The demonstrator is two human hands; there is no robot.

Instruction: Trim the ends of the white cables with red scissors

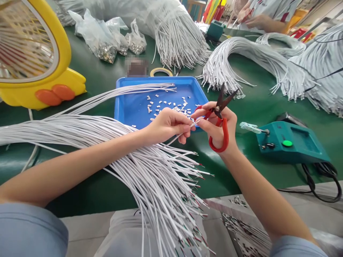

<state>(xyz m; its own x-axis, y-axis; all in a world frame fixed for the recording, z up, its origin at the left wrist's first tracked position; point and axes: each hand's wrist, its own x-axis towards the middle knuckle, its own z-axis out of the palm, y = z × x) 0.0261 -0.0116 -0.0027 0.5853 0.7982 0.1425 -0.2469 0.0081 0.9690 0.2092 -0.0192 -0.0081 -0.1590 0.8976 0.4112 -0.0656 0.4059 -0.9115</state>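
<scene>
Near cable bundle [160, 171]: spilling over edge of green table [227, 178]
Left hand [173, 125]: pinching single white cable [175, 138]
Right hand [223, 130]: gripping red-handled scissors [218, 110], blades parted
Single white cable: tip between both hands, by near edge of blue tray [131, 107]
Teal device [294, 142]: right
Far cable bundles [249, 53]: beyond tray
Co-worker [264, 18]: far right

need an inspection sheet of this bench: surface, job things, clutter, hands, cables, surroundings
Surface: green table, shiny.
Job's things: white cable; red-handled scissors, blades apart; blue tray holding scattered white pieces.
Clutter: bags of small parts, tape, yellow fan.
Hands: left hand pinches the cable; right hand holds the scissors near the cable's end.
Cables: white bundle spills over the near edge; black cord loops beside the teal box; more bundles beyond the tray.
Surroundings: another person across the table.
</scene>
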